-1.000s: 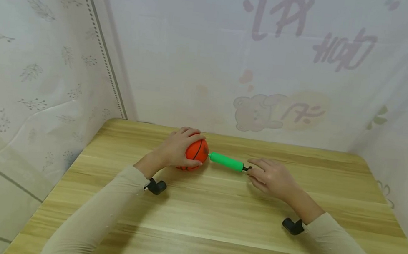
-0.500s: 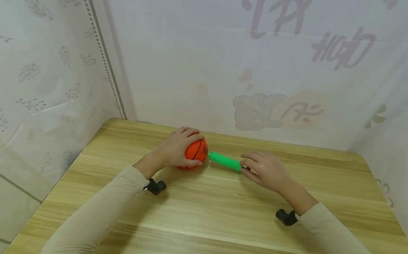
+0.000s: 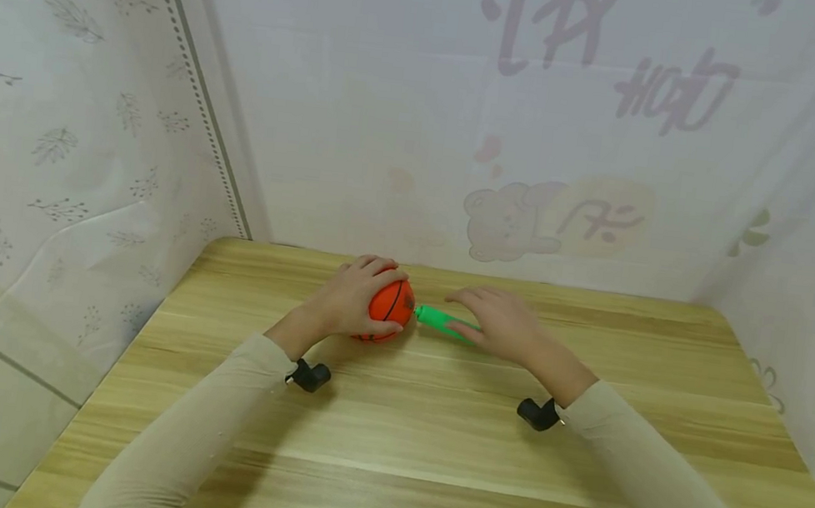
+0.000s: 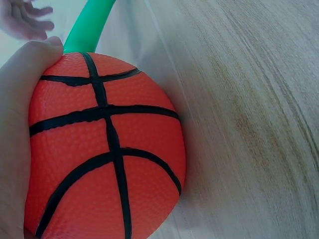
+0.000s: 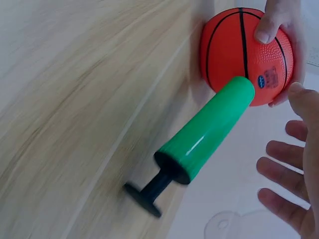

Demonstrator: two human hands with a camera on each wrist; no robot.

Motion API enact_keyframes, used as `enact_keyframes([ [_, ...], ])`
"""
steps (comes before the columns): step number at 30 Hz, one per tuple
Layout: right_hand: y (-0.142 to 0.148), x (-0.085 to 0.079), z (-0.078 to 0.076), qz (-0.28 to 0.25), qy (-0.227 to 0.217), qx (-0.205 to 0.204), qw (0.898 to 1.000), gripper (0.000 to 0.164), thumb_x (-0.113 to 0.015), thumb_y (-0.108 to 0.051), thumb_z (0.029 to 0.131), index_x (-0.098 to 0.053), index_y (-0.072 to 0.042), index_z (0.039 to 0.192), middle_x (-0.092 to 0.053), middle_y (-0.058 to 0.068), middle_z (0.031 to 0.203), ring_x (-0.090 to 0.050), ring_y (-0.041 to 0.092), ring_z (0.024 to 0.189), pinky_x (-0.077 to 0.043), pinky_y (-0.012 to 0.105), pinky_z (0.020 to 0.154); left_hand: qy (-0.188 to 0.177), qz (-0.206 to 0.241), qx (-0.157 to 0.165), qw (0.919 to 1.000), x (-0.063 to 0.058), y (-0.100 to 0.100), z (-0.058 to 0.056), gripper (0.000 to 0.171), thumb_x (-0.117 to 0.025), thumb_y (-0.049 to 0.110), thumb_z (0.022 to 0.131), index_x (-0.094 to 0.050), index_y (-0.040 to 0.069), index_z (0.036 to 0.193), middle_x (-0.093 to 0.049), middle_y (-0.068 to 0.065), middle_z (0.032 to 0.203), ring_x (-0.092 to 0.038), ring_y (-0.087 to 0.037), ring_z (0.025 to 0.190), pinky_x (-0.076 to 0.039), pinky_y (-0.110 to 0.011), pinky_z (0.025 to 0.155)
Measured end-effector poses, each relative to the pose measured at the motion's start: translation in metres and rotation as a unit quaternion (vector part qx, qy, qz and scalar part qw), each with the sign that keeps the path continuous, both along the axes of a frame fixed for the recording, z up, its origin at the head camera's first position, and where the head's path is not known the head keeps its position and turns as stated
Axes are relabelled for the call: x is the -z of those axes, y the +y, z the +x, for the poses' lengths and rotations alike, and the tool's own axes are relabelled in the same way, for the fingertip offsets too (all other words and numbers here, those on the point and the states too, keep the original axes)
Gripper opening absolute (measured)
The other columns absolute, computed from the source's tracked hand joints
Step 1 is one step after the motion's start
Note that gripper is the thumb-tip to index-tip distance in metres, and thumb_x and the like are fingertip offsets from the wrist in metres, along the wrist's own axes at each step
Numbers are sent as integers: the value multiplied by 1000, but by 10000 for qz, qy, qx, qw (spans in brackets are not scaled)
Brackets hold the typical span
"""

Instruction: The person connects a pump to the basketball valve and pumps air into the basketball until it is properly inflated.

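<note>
My left hand (image 3: 345,301) grips a small orange basketball (image 3: 391,301) with black seams, thumb and fingers spread around its side. A green hand pump (image 3: 434,319) points its nozzle end at the ball's right side, and in the right wrist view the pump body (image 5: 212,129) meets the ball in line. Its black T-shaped handle (image 5: 144,198) is partly drawn out there, but hidden under my right hand in the head view. That right hand (image 3: 508,328) hovers over the pump's handle end, fingers apart and extended, with nothing held.
Everything lies on a wood-grain table (image 3: 383,469), near its back edge. A printed white curtain (image 3: 363,115) hangs behind the table and along the sides. A black wrist camera (image 3: 309,376) is strapped under the left wrist, another black camera (image 3: 538,414) under the right.
My right hand has moved left from the pump's handle, which its fingers were at, to over the green body, and its fingers have spread. The left hand and ball stay in place.
</note>
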State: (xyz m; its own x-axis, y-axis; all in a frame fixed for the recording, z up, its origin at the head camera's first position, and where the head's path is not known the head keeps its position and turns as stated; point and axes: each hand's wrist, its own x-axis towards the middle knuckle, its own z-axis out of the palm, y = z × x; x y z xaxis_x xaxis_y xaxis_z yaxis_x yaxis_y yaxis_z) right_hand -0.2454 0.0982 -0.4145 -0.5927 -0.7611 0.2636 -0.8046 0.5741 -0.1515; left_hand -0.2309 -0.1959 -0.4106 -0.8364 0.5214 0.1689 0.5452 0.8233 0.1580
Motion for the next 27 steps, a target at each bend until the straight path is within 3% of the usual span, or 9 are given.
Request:
enact_keyframes([
  [6,-25,4,-9,99,-814,221,9964,51,-66,-42,99,-60,-9,138,-65,8,133,-61,27,122,-48,45,102,32,-90,-27,10000,1,0,0,77,-76,59,82,-54,18,144,-49,-11,146,-42,-33,135,-46,-58,99],
  [10,-40,13,-14,134,-1140,291,9930,56,-65,-44,99,-58,-5,138,-67,10,128,-64,27,115,-52,44,96,52,-103,-19,9999,3,0,0,76,-76,60,82,-54,19,143,-49,-10,147,-42,-33,134,-46,-58,100],
  [21,-55,37,-11,-115,-1492,529,9873,39,-57,-38,105,-60,-7,129,-67,3,103,-60,16,84,-51,34,72,2,-95,-43,9999,4,-1,-1,79,-75,60,83,-52,19,146,-47,-12,149,-41,-33,136,-45,-58,99],
  [27,-57,41,-9,-281,-1350,609,9886,33,-59,-35,104,-62,-10,124,-65,-1,94,-57,13,75,-48,30,64,39,-90,-37,9999,4,-2,-1,79,-75,60,83,-53,18,146,-47,-12,149,-41,-33,135,-45,-58,99],
])
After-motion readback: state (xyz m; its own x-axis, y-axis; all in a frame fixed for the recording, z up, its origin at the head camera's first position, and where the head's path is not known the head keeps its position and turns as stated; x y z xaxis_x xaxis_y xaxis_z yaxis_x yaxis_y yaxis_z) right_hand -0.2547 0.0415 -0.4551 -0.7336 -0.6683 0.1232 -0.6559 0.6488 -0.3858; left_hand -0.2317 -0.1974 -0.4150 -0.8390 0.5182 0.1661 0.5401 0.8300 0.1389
